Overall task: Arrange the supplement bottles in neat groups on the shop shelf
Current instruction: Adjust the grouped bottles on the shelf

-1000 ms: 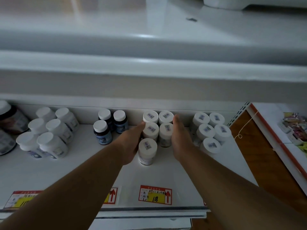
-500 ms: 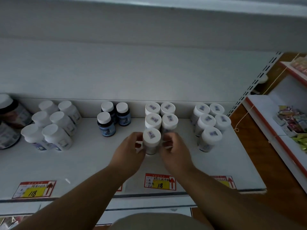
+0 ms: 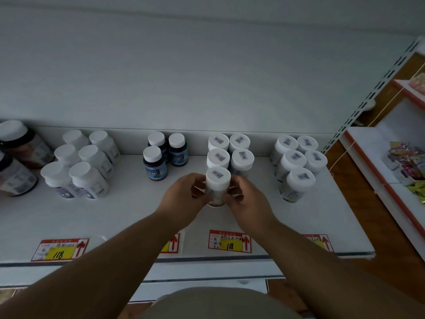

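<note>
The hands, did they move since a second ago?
Yes. Both hands pulled back from the rear bottles toward the shelf's front edge, now gripping the front bottle.

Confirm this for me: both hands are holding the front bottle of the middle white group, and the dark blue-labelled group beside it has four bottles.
Not quite. The head view shows the dark blue-labelled group has three bottles, not four: two at the back and one in front. The rest holds: the left hand and right hand both grip the front bottle of the middle white group.
</note>
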`<state>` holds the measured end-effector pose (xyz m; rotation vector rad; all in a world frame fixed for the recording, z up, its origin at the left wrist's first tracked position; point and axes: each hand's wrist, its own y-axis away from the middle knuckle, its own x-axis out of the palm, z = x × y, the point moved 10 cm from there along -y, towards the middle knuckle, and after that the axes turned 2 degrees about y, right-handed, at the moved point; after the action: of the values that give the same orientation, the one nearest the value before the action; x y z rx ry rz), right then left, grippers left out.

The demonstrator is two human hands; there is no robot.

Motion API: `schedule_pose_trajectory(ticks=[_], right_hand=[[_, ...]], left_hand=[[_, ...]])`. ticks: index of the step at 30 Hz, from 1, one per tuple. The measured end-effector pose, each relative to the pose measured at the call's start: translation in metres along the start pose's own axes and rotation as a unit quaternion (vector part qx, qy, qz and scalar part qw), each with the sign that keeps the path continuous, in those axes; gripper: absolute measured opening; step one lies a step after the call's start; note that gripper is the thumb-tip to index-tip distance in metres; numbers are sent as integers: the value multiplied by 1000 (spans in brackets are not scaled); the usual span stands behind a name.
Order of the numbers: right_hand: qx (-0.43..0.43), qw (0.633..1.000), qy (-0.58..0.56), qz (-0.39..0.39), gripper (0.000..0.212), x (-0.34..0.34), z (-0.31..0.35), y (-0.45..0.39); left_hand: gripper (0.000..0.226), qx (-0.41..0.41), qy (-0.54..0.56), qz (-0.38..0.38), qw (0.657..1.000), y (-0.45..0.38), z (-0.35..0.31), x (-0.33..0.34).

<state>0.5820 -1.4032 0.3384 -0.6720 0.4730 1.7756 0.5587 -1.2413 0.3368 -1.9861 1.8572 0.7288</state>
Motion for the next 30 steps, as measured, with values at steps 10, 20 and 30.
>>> schedule_pose_trajectory(ticks=[10, 20, 30], right_hand=[[-12, 1000, 21, -9, 41, -5, 4, -4], [57, 971, -89, -214, 28, -48, -15, 2], [272, 883, -369, -102, 107, -11, -51, -53]], left_hand=[[49, 2, -1, 8, 1000, -14, 4, 6], [44, -174, 412, -16, 894, -25, 18, 15], [47, -160, 469, 47, 867, -47, -15, 41]])
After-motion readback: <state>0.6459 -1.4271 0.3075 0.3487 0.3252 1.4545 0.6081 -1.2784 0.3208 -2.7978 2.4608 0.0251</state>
